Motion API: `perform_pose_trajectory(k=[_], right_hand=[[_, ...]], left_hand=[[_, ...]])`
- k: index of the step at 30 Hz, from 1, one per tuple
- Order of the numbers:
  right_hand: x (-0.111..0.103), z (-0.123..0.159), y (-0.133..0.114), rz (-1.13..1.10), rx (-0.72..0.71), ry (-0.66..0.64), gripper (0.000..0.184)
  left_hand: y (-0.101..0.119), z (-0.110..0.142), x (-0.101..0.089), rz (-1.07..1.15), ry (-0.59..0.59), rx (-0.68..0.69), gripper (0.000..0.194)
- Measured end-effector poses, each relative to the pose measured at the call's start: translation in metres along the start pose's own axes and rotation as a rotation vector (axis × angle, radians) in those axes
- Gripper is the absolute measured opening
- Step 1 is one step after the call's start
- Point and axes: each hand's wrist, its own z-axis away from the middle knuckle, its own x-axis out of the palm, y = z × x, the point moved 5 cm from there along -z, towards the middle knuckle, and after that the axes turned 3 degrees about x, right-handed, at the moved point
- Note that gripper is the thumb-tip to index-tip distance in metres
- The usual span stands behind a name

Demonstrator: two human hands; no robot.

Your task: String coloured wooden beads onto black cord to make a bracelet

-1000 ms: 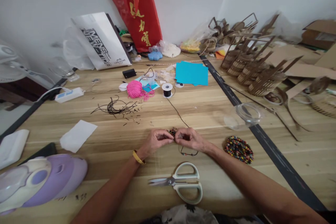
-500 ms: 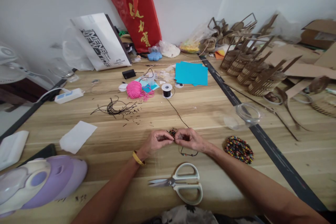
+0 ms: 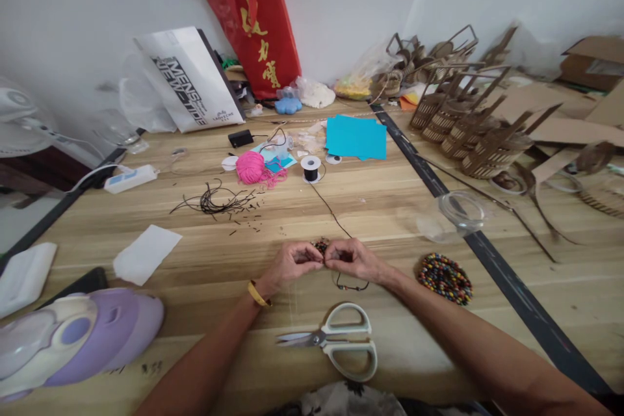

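**Between the fingers: a beaded cord held over the surface**

At mid-surface [image 3: 205, 260], the left hand [image 3: 287, 263] and right hand [image 3: 353, 259] meet fingertip to fingertip. Both sets of fingers are pinched almost closed on a dark cord [image 3: 336, 213] carrying a small cluster of beads [image 3: 320, 246], which sits just beyond the point where the fingers touch. A short loop of the cord with a few beads hangs just below the right fingers. Beyond the fingers, the cord runs away to a black spool [image 3: 311, 168]; a pink ball of yarn [image 3: 250, 166] lies beside that spool. To the right of the right fingers, apart from them, rests a flat heap of coloured beads [image 3: 444, 278], with a clear lid [image 3: 461, 209] farther beyond. Nearer the person than the fingers lie white-handled scissors [image 3: 341, 339], blades closed.

Risks, as judged from this view: should either pinch slacken, the threaded beads could slide off the cord's free end and scatter. A pull toward the person could drag the spool or tighten the cord. The right forearm passes near the bead heap and could sweep it aside.
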Motion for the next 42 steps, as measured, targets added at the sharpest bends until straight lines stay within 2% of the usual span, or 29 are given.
perform_pose_trajectory(k=[11,20,25,29,35,42], right_hand=[[0.001,-0.001,0.002,-0.086,0.02,-0.01,0.034],[-0.001,0.001,0.0,0.038,-0.04,-0.014,0.032],[-0.004,0.002,-0.011,0.109,-0.161,-0.036,0.034],[-0.004,0.001,-0.019,0.082,-0.233,-0.023,0.038],[-0.001,0.0,-0.005,0.01,-0.031,-0.009,0.032],[-0.001,-0.001,-0.003,0.009,-0.008,0.008,0.028]], left_hand=[[0.001,0.001,0.0,-0.015,-0.002,0.001,0.023],[0.009,0.0,0.0,-0.109,-0.033,0.139,0.021],[0.013,0.001,-0.002,-0.072,-0.018,0.156,0.023],[0.011,0.0,-0.002,-0.06,-0.016,0.169,0.024],[0.008,-0.001,-0.002,-0.082,-0.007,0.197,0.022],[0.01,-0.001,-0.003,-0.116,0.011,0.209,0.021]])
